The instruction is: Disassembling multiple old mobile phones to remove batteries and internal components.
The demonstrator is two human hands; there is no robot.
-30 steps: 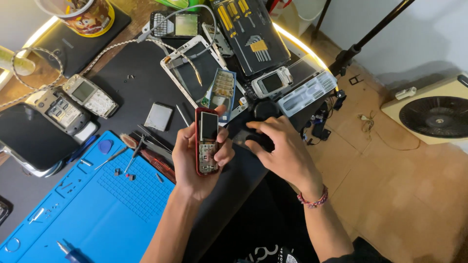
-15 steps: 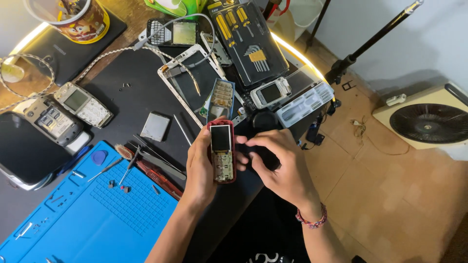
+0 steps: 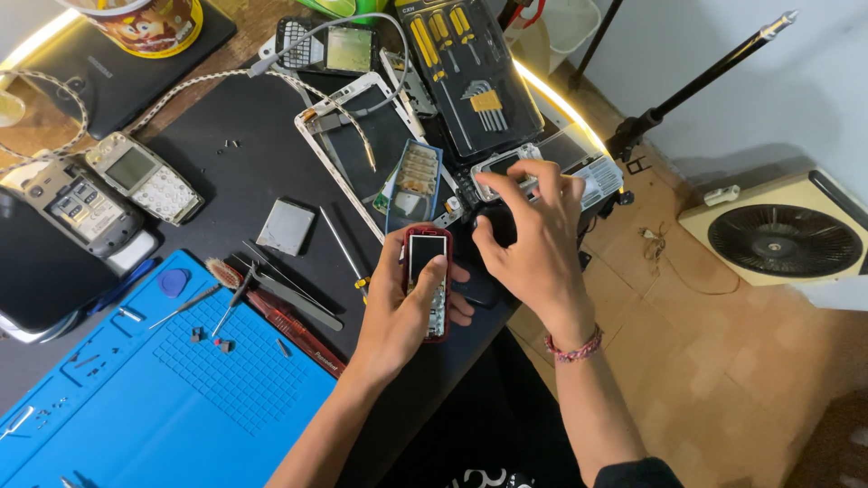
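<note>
Keep the left hand [image 3: 398, 312] wrapped firmly round the red phone [image 3: 427, 282], screen up, while the right hand [image 3: 533, 239] pinches carefully at the silver phone [image 3: 503, 168].

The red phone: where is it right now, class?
In the head view, the red phone lies in the left hand at the desk's front edge, just right of the blue mat, below the blue phone cover.

Your red bar phone [image 3: 427, 282] lies face up, its dark screen pointing away from you. Its keypad is stripped bare, just past the tabletop [image 3: 208, 172] edge.
</note>
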